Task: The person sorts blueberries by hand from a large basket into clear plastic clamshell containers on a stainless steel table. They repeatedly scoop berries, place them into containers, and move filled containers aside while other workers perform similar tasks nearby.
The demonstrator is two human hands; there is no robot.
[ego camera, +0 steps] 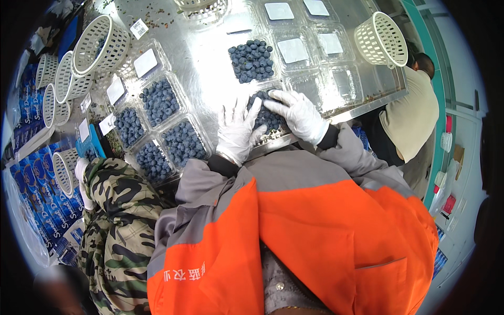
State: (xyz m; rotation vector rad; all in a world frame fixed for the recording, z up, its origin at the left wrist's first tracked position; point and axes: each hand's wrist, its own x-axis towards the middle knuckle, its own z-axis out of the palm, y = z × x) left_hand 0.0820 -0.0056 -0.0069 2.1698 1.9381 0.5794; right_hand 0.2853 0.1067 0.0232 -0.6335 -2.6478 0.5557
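Both my hands wear white gloves and rest at a clear plastic punnet of blueberries (269, 116) by the metal table's near edge. On its left side, my left hand (237, 132) has its fingers spread, the thumb and forefinger reaching over the berries. My right hand (299, 115) comes from the other side, its fingertips on the berries at the far part of the punnet. No berry shows clearly in either hand. Just beyond stands another filled punnet (251, 62). Empty clear punnets (308, 86), several holding white pads (293, 50), are arranged to the right.
Several filled punnets (160, 102) stand left on the metal table (197, 67). White perforated baskets (101, 46) line the far left; another basket (380, 39) sits at the right edge. A co-worker in a camouflage sleeve (118, 189) is close on my left; another person (411, 110) is at right.
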